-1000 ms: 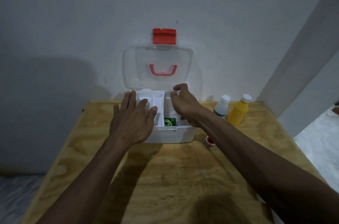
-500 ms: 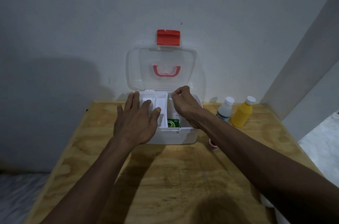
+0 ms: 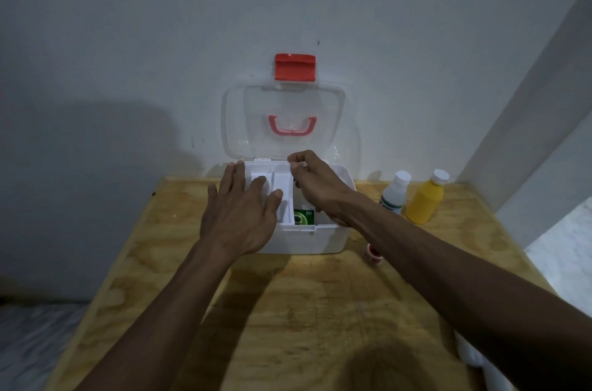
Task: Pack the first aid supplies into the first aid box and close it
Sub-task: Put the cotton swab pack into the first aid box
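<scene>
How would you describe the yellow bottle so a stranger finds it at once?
Start at the open white box against the wall. Two bottles stand to its right near the table's back corner. The yellow bottle is the outer one; its neighbour, the white bottle, has a white body.

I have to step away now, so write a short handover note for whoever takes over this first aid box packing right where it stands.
Left hand: open, fingers flat on the white tray in the box's left half.
Right hand: fingers curled at the tray's back right corner, apparently pinching its edge.
First aid box: on the wooden table, clear lid up against the wall, red latch on top.
Done: a green packet lies inside.
Left: white bottle, yellow bottle and small red item stand outside, right of the box. Pack them, seat the tray, close and latch.
</scene>
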`<state>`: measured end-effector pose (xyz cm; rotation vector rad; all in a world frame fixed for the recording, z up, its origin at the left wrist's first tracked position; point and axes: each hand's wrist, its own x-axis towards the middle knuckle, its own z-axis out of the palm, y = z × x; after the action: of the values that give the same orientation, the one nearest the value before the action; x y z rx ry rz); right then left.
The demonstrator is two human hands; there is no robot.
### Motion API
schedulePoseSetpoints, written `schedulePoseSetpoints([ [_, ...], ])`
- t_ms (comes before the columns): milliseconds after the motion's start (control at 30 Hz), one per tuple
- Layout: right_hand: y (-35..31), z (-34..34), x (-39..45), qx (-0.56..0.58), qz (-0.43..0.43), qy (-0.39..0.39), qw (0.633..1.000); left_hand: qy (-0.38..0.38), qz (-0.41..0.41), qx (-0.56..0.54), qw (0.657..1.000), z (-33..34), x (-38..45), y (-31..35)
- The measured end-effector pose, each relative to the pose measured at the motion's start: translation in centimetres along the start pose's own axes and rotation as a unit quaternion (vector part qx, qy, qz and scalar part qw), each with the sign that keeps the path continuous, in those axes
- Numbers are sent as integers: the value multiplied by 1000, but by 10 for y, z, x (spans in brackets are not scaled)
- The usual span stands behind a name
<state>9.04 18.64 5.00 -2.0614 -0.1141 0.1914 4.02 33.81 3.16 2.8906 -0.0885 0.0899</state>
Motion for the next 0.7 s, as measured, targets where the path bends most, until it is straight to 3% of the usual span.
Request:
schedulePoseSetpoints([
  [700,0,4,1,13,-5,-22,1000,-1,0,-5,1000,-2,-1,2],
])
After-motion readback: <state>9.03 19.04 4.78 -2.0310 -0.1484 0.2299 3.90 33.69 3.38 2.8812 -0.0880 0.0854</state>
